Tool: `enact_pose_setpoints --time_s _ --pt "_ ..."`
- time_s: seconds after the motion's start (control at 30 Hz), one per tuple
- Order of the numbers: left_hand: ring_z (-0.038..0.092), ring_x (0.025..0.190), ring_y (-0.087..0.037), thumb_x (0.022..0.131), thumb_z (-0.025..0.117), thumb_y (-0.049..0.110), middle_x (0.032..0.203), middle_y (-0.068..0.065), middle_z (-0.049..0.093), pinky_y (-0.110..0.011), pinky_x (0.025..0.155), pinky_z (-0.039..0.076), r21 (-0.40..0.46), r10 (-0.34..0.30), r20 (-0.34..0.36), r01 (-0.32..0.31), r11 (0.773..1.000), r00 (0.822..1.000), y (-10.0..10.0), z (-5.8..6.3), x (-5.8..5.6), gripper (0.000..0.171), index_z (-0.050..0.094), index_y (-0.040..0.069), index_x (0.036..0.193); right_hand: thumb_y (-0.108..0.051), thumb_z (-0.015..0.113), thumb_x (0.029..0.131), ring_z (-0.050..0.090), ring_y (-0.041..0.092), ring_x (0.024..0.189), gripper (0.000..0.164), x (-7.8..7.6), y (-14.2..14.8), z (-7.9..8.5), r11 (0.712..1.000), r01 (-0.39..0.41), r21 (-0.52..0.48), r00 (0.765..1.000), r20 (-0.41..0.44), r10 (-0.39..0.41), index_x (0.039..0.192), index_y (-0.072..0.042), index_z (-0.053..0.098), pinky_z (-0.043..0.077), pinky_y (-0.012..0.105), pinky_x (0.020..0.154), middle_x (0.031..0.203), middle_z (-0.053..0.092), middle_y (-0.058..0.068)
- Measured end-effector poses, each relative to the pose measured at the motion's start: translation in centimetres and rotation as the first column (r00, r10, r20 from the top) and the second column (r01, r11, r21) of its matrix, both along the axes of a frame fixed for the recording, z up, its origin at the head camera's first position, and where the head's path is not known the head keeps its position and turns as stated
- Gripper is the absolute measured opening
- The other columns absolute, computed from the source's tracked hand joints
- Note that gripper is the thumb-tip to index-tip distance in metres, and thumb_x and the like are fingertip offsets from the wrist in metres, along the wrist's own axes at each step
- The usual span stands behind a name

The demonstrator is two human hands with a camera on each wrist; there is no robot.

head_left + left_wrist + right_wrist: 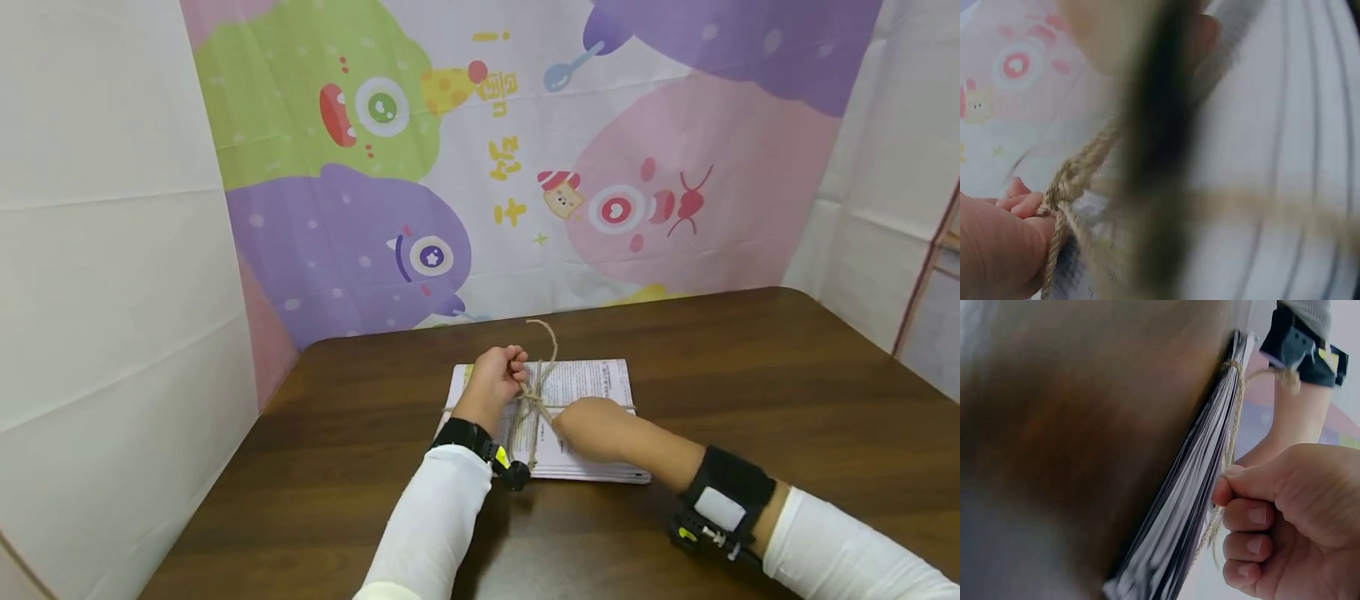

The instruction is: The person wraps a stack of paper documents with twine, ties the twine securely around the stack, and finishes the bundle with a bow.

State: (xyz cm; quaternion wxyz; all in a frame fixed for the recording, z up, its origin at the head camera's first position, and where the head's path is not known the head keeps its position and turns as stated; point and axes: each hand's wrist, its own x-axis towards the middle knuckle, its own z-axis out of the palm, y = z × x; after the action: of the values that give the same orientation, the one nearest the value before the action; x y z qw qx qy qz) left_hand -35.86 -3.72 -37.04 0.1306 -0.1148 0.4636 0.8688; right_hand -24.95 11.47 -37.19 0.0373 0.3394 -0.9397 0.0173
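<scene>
A stack of printed paper sheets (592, 380) lies on the table, with jute twine (555, 342) passed around it both ways and crossing in a knot on top. My left hand (498, 377) is at the upper left of the knot, its curled fingers pinching the twine; the left wrist view shows the knotted twine (1072, 178) right against those fingers. On the knot's lower right, my right hand (597, 427) pinches a strand between thumb and curled forefinger. In the right wrist view the right hand (1297, 512) is beside the layered paper edges (1179, 506). Its exact grip point is partly hidden.
The dark wooden table (337, 500) extends around the stack on all sides. Behind it hangs a cloth (525, 275) printed with cartoon monsters, and white sheeting (112, 292) stands at the left. A loose twine loop trails over the stack's near edge.
</scene>
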Motion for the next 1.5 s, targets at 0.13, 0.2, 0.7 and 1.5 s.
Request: enact_pose_setpoints --time_s 0.13,0.2,0.7,1.5 --pt "0.031 0.052 -0.006 0.104 0.037 0.006 0.075 -0.008 0.05 -0.016 0.047 0.023 0.044 0.044 0.0 -0.043 0.998 0.999 -0.2 -2.7 -2.9 0.025 0.049 0.001 0.083 -0.004 0.064 0.087 0.049 0.019 0.054 0.028 0.6 -0.4 0.1 0.999 -0.018 0.027 1.0 0.001 0.018 0.065 -0.013 0.049 0.045 0.039 0.051 0.059 0.049 0.0" --pt "0.034 0.05 -0.006 0.104 0.035 0.007 0.075 -0.01 0.052 -0.015 0.045 0.025 0.092 0.029 -0.041 -0.026 0.995 0.999 -0.5 -6.4 -6.8 0.027 0.05 0.001 0.083 -0.004 0.065 0.086 0.048 0.019 0.053 0.03 0.8 -0.5 0.2 0.999 -0.033 0.032 0.999 -0.002 0.034 0.063 -0.014 0.048 0.044 0.038 0.051 0.058 0.049 0.0" --pt "0.064 0.076 -0.02 0.099 0.054 0.009 0.089 -0.017 0.064 -0.032 0.073 0.053 -0.743 -0.179 -0.243 -0.065 0.666 0.953 -5.4 0.4 0.1 0.021 0.061 -0.012 0.101 -0.023 0.064 0.095 0.056 0.021 0.069 0.015 0.6 1.8 1.7 0.998 0.061 -0.013 0.991 0.119 -0.059 0.088 -0.01 0.065 0.048 0.04 0.061 0.078 0.057 0.004" --pt "0.051 0.125 -0.032 0.069 0.085 0.051 0.134 -0.02 0.055 -0.04 0.105 0.039 -0.906 -0.818 0.18 -0.232 -0.355 0.547 -10.0 0.6 5.8 0.093 0.052 -0.006 0.134 -0.044 0.08 0.078 0.028 0.049 0.136 0.095 -5.0 6.7 1.9 0.973 0.225 0.044 0.877 0.426 -0.222 0.142 0.012 0.037 0.026 0.055 0.11 0.15 0.025 0.035"
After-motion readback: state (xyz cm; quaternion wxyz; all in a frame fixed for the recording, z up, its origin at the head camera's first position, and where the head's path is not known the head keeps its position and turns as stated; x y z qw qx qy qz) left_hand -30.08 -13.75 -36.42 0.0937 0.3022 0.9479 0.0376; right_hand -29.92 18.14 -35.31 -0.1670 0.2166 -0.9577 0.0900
